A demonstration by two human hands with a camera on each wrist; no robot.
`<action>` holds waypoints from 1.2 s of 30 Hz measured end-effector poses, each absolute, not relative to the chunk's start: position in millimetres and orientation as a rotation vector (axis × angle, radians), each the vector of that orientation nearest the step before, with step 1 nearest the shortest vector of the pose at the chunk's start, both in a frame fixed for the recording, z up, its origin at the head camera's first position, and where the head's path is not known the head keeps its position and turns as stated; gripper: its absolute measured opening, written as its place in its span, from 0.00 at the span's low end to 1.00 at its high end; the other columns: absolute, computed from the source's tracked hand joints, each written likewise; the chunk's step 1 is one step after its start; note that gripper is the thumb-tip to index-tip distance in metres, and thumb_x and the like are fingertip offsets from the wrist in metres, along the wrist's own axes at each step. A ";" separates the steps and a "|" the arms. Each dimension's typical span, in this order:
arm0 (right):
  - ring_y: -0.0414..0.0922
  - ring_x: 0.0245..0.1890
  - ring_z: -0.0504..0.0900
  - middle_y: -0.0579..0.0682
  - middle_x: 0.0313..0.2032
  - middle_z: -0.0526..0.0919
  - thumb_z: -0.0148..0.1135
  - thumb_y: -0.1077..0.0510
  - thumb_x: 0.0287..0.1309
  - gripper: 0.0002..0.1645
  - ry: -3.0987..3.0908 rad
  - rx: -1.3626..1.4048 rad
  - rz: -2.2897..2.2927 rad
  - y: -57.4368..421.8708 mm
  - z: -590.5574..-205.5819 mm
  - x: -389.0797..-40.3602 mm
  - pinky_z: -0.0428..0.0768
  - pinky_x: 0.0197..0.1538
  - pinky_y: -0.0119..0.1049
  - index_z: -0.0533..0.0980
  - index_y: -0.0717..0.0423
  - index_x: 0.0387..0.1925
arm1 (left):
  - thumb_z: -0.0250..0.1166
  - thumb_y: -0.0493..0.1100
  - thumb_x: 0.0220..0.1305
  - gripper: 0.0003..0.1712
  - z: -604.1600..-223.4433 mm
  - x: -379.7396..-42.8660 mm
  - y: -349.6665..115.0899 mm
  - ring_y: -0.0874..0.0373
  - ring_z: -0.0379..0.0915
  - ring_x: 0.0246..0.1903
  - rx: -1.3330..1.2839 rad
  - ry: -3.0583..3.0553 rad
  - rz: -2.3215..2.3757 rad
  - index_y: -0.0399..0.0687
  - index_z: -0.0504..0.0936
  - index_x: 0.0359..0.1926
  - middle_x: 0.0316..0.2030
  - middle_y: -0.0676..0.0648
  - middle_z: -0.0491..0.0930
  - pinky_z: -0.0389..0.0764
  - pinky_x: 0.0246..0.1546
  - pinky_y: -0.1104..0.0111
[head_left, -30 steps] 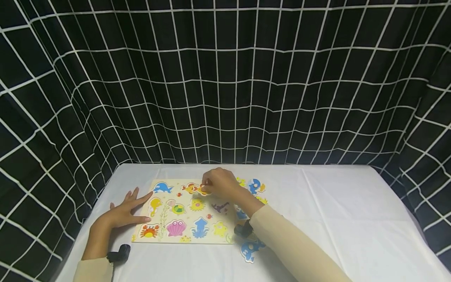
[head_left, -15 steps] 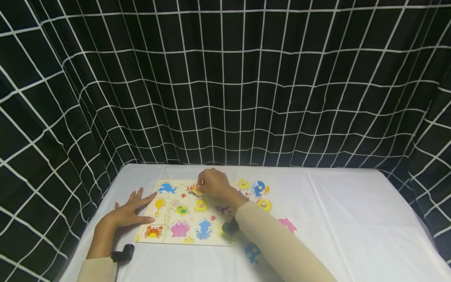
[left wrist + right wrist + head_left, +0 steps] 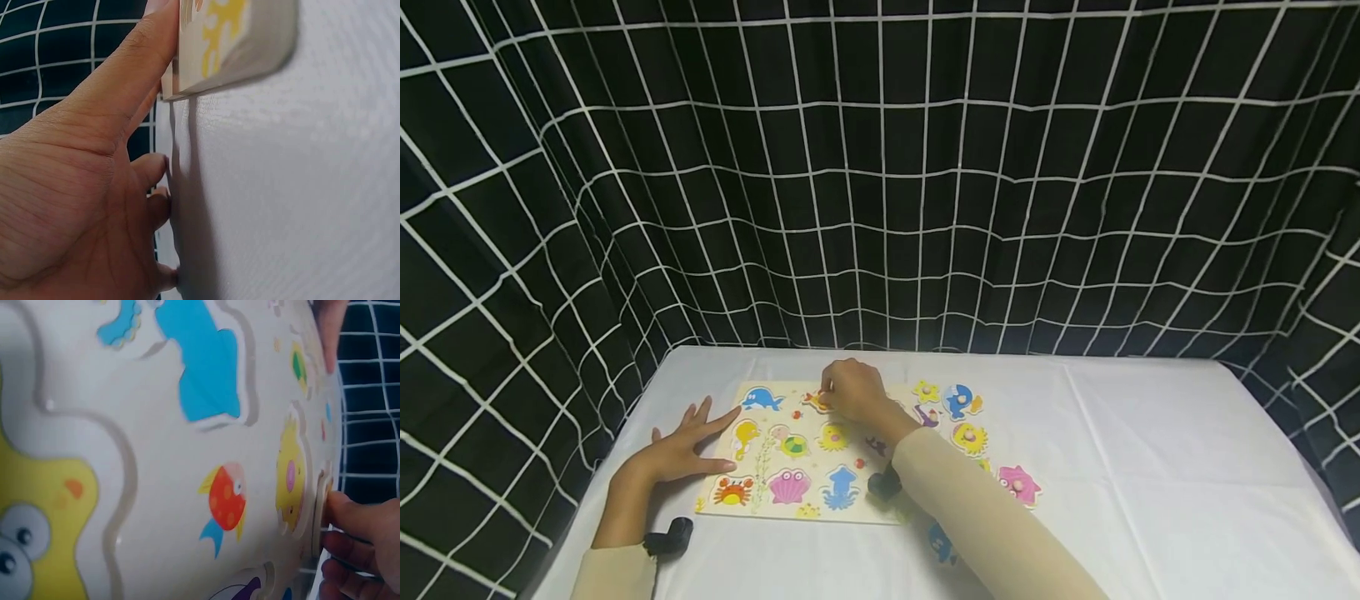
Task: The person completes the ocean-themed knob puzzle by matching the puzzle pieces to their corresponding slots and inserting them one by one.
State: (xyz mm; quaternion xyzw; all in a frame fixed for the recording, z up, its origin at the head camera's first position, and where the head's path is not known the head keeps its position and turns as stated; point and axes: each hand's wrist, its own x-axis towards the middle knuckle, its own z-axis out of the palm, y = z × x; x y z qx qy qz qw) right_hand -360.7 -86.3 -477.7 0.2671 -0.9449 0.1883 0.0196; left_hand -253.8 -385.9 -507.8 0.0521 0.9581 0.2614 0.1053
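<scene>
A puzzle board (image 3: 812, 458) with printed sea-animal recesses lies on the table. My right hand (image 3: 853, 392) pinches an orange fish puzzle piece (image 3: 815, 402) over the matching fish picture near the board's far edge. In the right wrist view, thumb and fingers (image 3: 356, 515) hold the piece's far side, its rim right at the board's surface. My left hand (image 3: 679, 450) is spread at the board's left side, thumb and index fingertip touching its edge. From the left wrist, the thumb (image 3: 125, 75) rests against the board's corner, the other fingertips down by the cloth.
Loose pieces lie right of the board: a yellow star (image 3: 927, 391), a blue fish (image 3: 960, 401), a yellow pufferfish (image 3: 970, 437), a pink shell (image 3: 1018, 484) and a blue whale (image 3: 942, 543), partly under the right forearm. A black grid curtain (image 3: 895, 250) hangs behind the table.
My right hand has moved left with the orange fish piece, from beside the fish picture to over it. The left hand stays at the board's edge. The head view has shifted slightly.
</scene>
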 end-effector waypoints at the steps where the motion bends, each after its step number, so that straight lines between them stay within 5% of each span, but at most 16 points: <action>1: 0.40 0.35 0.80 0.43 0.36 0.88 0.73 0.51 0.60 0.05 -2.935 0.831 0.574 -86.8 -478.0 -361.2 0.79 0.41 0.37 0.86 0.47 0.33 | 0.71 0.76 0.44 0.60 -507.3 -253.9 -385.5 0.33 0.23 0.77 0.154 2.823 0.771 0.69 0.60 0.78 0.79 0.33 0.37 0.19 0.59 0.24; 16: 0.40 0.37 0.82 0.41 0.36 0.88 0.72 0.49 0.61 0.06 -2.951 0.865 0.473 -93.6 -479.2 -365.7 0.80 0.43 0.36 0.85 0.46 0.35 | 0.71 0.78 0.42 0.63 -532.3 -267.9 -397.1 0.33 0.23 0.78 0.129 2.853 0.734 0.70 0.58 0.78 0.80 0.35 0.37 0.19 0.60 0.24; 36: 0.38 0.29 0.78 0.40 0.30 0.86 0.74 0.52 0.58 0.05 -2.985 0.832 0.499 -96.2 -476.4 -363.9 0.78 0.39 0.35 0.86 0.47 0.32 | 0.74 0.68 0.49 0.59 -490.6 -248.5 -375.2 0.30 0.27 0.77 0.114 2.818 0.699 0.57 0.60 0.78 0.79 0.31 0.38 0.28 0.61 0.22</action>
